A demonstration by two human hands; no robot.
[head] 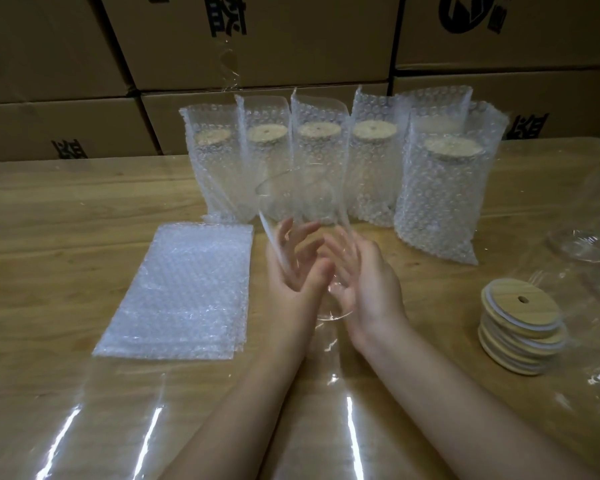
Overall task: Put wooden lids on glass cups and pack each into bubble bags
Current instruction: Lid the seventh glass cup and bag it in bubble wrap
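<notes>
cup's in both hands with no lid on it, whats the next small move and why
Probably keep the cup in the left hand and reach the right hand to the lids for the top one. The cup is tilted and open-topped, the lids are stacked to its right, and a lid goes on before the bags.

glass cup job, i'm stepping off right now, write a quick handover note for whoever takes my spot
Hands: left hand and right hand both hold one bare glass cup, tilted, no lid on.
Things: wooden lids stacked on the right; flat bubble bags stacked on the left; more glassware far right, blurred.
Done: five lidded cups stand bagged at the back.
Left: lid this cup, bag it, then the rest.
</notes>
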